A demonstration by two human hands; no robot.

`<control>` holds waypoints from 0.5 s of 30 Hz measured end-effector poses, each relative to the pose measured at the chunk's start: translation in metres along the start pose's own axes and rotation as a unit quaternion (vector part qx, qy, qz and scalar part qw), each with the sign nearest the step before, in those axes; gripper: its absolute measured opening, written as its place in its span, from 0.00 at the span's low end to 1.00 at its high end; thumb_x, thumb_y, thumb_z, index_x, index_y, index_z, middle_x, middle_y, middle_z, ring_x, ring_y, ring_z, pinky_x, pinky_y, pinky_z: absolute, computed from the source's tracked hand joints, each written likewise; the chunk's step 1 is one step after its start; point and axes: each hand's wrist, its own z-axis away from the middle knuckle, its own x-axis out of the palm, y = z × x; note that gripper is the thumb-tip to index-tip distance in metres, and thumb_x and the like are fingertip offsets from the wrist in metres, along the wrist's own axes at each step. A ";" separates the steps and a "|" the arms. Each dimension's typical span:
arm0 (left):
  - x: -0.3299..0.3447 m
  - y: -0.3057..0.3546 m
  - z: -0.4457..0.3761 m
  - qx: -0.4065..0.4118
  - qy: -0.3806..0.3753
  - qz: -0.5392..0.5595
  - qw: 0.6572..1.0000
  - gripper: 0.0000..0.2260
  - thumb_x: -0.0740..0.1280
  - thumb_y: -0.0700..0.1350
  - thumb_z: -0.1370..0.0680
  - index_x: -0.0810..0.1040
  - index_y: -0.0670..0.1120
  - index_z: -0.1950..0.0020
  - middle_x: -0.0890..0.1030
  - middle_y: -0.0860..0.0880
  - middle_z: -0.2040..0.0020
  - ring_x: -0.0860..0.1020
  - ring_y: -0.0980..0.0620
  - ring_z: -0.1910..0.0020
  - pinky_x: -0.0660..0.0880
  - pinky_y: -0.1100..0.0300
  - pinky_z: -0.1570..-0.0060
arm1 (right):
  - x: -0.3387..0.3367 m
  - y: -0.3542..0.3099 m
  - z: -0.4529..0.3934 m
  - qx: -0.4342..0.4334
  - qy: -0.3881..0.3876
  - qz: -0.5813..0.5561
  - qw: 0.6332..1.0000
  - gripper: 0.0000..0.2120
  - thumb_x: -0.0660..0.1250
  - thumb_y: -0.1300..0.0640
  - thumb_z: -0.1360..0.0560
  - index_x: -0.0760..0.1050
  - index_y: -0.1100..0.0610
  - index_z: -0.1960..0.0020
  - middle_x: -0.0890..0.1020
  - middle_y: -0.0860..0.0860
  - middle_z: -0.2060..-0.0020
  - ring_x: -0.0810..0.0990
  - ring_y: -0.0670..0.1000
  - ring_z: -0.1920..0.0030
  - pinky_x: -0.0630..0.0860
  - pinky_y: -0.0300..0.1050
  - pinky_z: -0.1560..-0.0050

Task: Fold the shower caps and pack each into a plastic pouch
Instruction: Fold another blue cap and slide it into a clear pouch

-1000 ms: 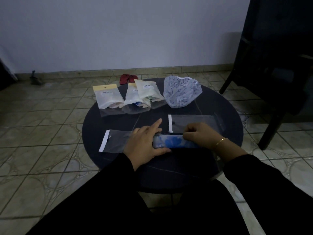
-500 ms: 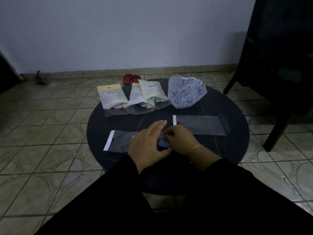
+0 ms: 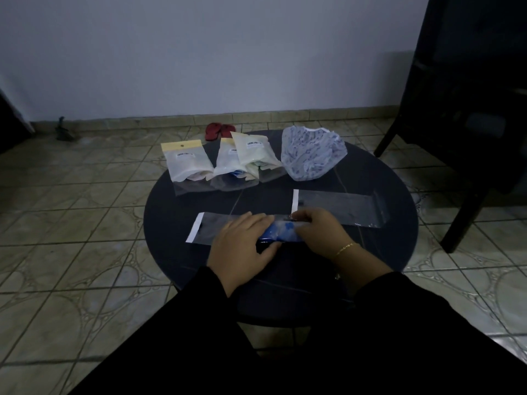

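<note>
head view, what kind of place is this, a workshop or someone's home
Most likely a room in a home, not a workshop: patterned floor tiles, red slippers by the plain wall, and a low round table used for the packing.

a home, it seems — patterned floor tiles [image 3: 85,223], a plain pale wall [image 3: 199,52], a low round dark table [image 3: 370,181], red slippers [image 3: 219,131] by the skirting — dark chair [image 3: 470,109] alongside.

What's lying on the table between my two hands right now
In the head view, the folded blue shower cap lies between the left hand and right hand, both touching it on the dark round table.
</note>
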 end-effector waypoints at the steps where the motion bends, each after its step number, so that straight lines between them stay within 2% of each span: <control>1: 0.000 0.000 0.000 0.000 0.000 0.000 1.000 0.26 0.59 0.61 0.29 0.78 0.49 0.36 0.80 0.51 0.39 0.76 0.46 0.37 0.67 0.56 0.39 | -0.002 0.001 -0.001 0.000 0.003 0.016 1.000 0.15 0.61 0.66 0.25 0.76 0.60 0.40 0.79 0.55 0.49 0.75 0.48 0.52 0.72 0.38 0.52; 4: 0.000 0.000 0.000 -0.001 0.001 0.002 1.000 0.26 0.59 0.61 0.28 0.77 0.50 0.36 0.79 0.51 0.39 0.75 0.47 0.36 0.67 0.56 0.38 | -0.007 0.004 -0.004 -0.003 -0.006 0.062 0.998 0.14 0.61 0.64 0.24 0.77 0.59 0.41 0.79 0.54 0.48 0.75 0.48 0.52 0.71 0.36 0.56; 6: 0.000 0.000 0.001 -0.005 0.004 0.000 1.000 0.26 0.58 0.61 0.28 0.77 0.50 0.35 0.79 0.51 0.38 0.75 0.46 0.36 0.65 0.58 0.39 | -0.011 0.006 -0.005 -0.014 -0.023 0.113 0.993 0.15 0.63 0.60 0.25 0.76 0.55 0.39 0.78 0.54 0.42 0.75 0.52 0.44 0.73 0.42 0.45; 8: 0.001 0.000 0.001 -0.007 0.002 -0.002 1.000 0.27 0.58 0.62 0.28 0.76 0.50 0.35 0.79 0.51 0.38 0.74 0.47 0.35 0.63 0.59 0.40 | -0.015 0.008 -0.004 -0.020 -0.045 0.167 0.985 0.18 0.66 0.55 0.26 0.74 0.51 0.37 0.75 0.54 0.38 0.72 0.55 0.38 0.70 0.48 0.36; 11: 0.001 0.000 0.001 -0.008 -0.002 0.008 1.000 0.28 0.57 0.64 0.28 0.76 0.51 0.35 0.78 0.52 0.37 0.73 0.48 0.34 0.65 0.58 0.38 | -0.020 0.009 -0.003 -0.027 -0.062 0.213 0.975 0.20 0.67 0.54 0.27 0.72 0.48 0.35 0.74 0.53 0.37 0.72 0.56 0.38 0.70 0.49 0.36; 15: -0.004 0.003 0.002 -0.025 0.000 0.032 0.999 0.30 0.55 0.68 0.28 0.77 0.52 0.36 0.78 0.54 0.38 0.72 0.52 0.34 0.67 0.60 0.38 | -0.025 0.009 -0.005 -0.013 -0.042 0.212 0.976 0.18 0.66 0.58 0.27 0.73 0.46 0.38 0.74 0.55 0.39 0.73 0.56 0.39 0.71 0.50 0.37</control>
